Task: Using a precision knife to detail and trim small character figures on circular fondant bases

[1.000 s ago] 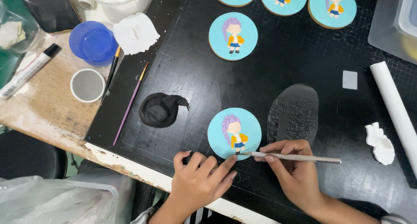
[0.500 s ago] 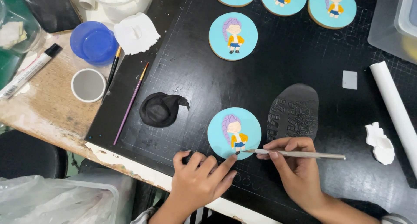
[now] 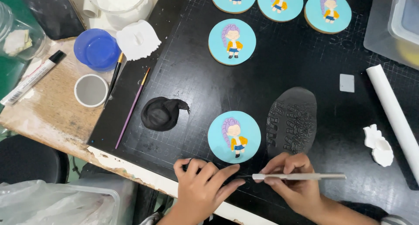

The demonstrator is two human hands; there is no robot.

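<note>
Right hand (image 3: 297,188) pinched a thin metal tool (image 3: 299,176) — tip pointing left toward the left hand (image 3: 203,188), which lay flat, fingers loosely spread, on the black mat (image 3: 279,72). Blue round cookie (image 3: 234,137) sat just beyond both; black fondant lump (image 3: 162,114) farther left.

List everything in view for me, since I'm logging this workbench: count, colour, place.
decorated cookies: five, light blue, on the mat, nearest by the hands
cutting mat: one, black, covering the table
fondant lump: one, black, mat's left
textured sheet: one, black, right of the nearest cookie
paintbrush: one, purple, mat's left edge
lid: one, blue, wooden table
roller: one, white, right
left hand: flat on the mat
right hand: holding a metal tool
</note>
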